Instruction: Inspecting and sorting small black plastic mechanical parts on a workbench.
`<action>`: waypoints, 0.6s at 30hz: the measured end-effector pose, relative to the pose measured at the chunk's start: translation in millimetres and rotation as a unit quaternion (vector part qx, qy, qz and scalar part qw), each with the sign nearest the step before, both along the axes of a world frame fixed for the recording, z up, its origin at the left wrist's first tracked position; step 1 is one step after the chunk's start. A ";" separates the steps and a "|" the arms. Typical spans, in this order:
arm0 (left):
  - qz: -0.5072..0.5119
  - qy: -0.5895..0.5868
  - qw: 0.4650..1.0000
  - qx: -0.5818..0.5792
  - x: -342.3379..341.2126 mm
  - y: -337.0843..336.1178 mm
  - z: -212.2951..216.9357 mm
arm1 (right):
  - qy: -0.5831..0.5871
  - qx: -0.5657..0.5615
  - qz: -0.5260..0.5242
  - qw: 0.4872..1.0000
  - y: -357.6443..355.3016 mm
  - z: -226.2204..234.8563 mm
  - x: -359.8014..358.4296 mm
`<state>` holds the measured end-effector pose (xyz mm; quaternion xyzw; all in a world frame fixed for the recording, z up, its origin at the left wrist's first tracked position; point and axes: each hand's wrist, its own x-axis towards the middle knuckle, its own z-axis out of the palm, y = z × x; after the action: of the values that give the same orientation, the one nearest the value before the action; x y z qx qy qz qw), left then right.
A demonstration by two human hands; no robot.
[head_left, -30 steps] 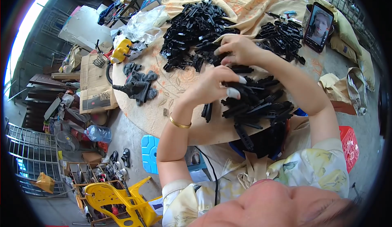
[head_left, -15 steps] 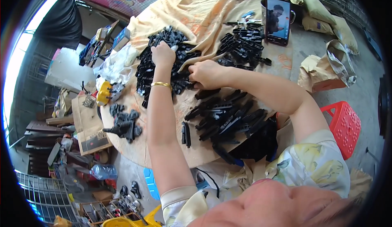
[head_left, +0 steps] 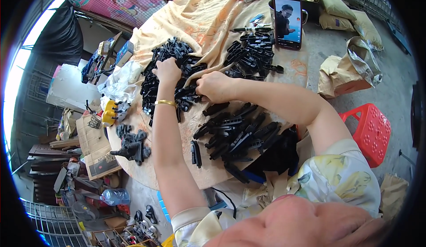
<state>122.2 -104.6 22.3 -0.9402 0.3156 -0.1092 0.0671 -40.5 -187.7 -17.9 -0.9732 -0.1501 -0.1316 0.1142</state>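
Note:
A heap of small black plastic parts (head_left: 174, 48) lies in the middle of the round table. My left hand (head_left: 167, 71) rests on this heap, its fingers curled down among the parts; whatever they grip is hidden. Close by on the right, my right hand (head_left: 216, 87) is closed with thumb and fingertips together at the heap's edge, and I cannot make out what is in it. Nearer to me lies a looser pile of longer black clip-like pieces (head_left: 239, 131). Two such black pieces (head_left: 195, 153) lie side by side just left of that pile.
Another black pile (head_left: 250, 53) lies beyond my right hand, before a propped-up phone (head_left: 288, 22). A rumpled yellowish cloth (head_left: 177, 18) covers the far side. Dark gloves (head_left: 133, 145) lie at the left. A red stool (head_left: 372, 136) and paper bag (head_left: 341, 76) stand right.
The whole view has shifted slightly, so the table things appear further left. Both hands stay at the middle heap with little movement. The picture on the phone has changed.

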 end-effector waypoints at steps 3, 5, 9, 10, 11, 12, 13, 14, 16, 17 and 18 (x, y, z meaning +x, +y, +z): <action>-0.026 -0.029 0.998 -0.057 -10.8 15.9 7.5 | 0.002 0.015 -0.011 1.000 1.6 2.7 -0.7; -0.080 -0.039 0.975 -0.205 2.2 40.6 3.1 | -0.003 0.024 -0.016 1.000 4.4 6.0 1.8; -0.145 0.081 0.864 -0.475 -6.5 77.6 7.3 | -0.118 0.175 -0.009 0.977 1.6 -2.8 5.8; -0.135 0.176 0.808 -0.545 -12.4 85.5 4.4 | -0.117 0.222 -0.007 0.968 1.1 -0.7 4.9; -0.123 0.268 0.738 -0.607 -19.9 94.9 0.7 | -0.115 0.268 -0.005 0.957 1.2 1.0 4.2; -0.113 0.323 0.722 -0.602 -32.4 103.9 -0.8 | -0.116 0.268 -0.004 0.956 2.9 3.1 3.2; -0.103 0.378 0.702 -0.595 -45.7 109.8 -5.2 | -0.114 0.325 0.021 0.938 4.4 3.9 2.2; -0.127 0.413 0.681 -0.591 -57.7 112.0 -12.1 | -0.111 0.381 0.046 0.917 6.0 4.6 0.8; -0.120 0.460 0.661 -0.582 -81.6 116.4 -19.0 | -0.095 0.421 0.081 0.898 12.6 9.5 -3.6; -0.121 0.476 0.648 -0.582 -87.7 116.4 -22.5 | -0.093 0.421 0.082 0.899 14.8 6.6 -1.9; -0.119 0.476 0.647 -0.584 -93.7 114.3 -21.5 | -0.147 0.384 0.097 0.906 17.1 3.6 -0.6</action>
<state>28.5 9.7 0.8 -0.6614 0.2846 0.1847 -0.6689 -41.0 -170.5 -14.3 -0.8042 -0.1970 -0.3090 0.4679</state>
